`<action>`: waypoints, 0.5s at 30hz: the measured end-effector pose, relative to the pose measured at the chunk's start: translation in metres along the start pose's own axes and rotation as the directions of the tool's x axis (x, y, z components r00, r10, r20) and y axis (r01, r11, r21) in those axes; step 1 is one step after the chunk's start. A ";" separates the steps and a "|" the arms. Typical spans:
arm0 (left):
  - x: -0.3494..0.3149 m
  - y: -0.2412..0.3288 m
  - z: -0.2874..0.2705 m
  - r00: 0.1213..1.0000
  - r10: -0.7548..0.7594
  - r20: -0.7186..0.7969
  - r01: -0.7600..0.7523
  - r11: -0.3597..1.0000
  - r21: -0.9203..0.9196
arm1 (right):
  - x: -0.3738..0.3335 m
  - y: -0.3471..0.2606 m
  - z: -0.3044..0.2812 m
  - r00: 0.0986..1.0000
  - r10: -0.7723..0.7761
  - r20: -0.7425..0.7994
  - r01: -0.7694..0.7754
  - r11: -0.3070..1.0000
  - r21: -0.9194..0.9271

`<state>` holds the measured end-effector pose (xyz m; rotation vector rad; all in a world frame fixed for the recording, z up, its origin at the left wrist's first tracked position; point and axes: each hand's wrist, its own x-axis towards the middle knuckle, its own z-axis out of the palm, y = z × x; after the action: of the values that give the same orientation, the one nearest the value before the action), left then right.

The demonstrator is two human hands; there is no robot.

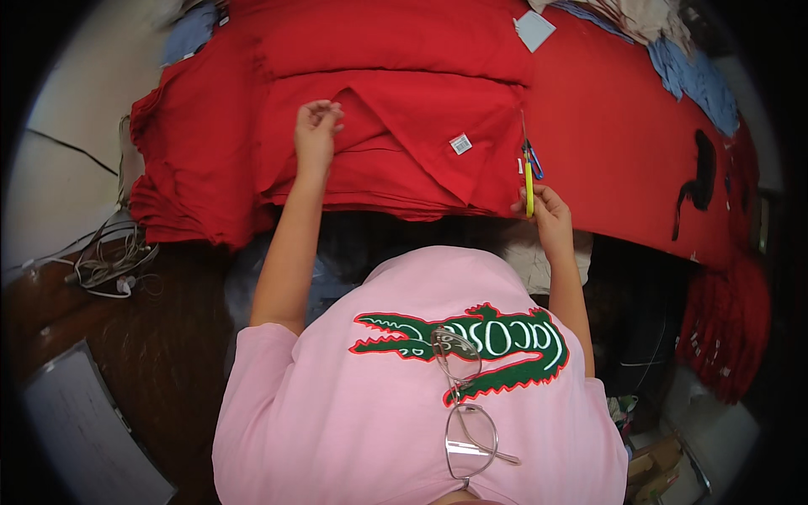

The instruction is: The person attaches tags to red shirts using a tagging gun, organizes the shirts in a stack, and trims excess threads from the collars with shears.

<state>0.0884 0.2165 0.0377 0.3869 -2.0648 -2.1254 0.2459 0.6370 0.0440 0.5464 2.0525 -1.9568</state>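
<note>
My left hand (pixel 316 139) hovers over the stack of red cloth (pixel 379 168), fingers curled loosely and their tips a little apart. Beside its fingertips a red fabric layer (pixel 421 126) peaks into a fold, with a slanted edge running down to the right. A small white label (pixel 460 144) lies on that layer. At the stack's right front edge, my right hand (pixel 549 215) closes its fingers on a slim yellow-handled tool (pixel 529 189), which points away from me. A blue-handled item (pixel 536 162) lies against it; the exact kind of both tools is unclear.
Further red cloth (pixel 192 160) is piled on the left. A pale card (pixel 534 31) sits at the back, a black strap-like object (pixel 699 181) on the red surface at right. Blue cloth (pixel 694 84) lies at far right. Tangled cables (pixel 109 257) hang at left.
</note>
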 end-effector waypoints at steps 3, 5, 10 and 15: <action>-0.032 -0.026 0.021 0.923 -0.348 0.168 0.370 0.920 -0.130 | -0.001 -0.002 0.016 0.997 0.027 0.071 -0.027 1.000 -0.008; -0.061 -0.047 0.044 0.915 -0.338 0.220 0.382 0.902 -0.202 | -0.001 0.008 0.024 0.993 -0.004 0.122 -0.007 0.996 0.090; -0.096 -0.056 0.093 0.938 -0.256 0.232 0.296 0.942 -0.156 | 0.006 0.010 0.039 0.976 -0.090 0.200 0.121 0.982 -0.145; -0.101 -0.036 0.108 0.974 0.020 0.226 0.011 0.991 -0.136 | 0.005 -0.039 0.048 0.971 -0.150 0.188 0.229 0.814 -0.533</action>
<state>0.1564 0.3501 0.0112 0.1255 -2.0111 -2.3899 0.2208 0.5884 0.0735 0.0730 2.5014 -1.3204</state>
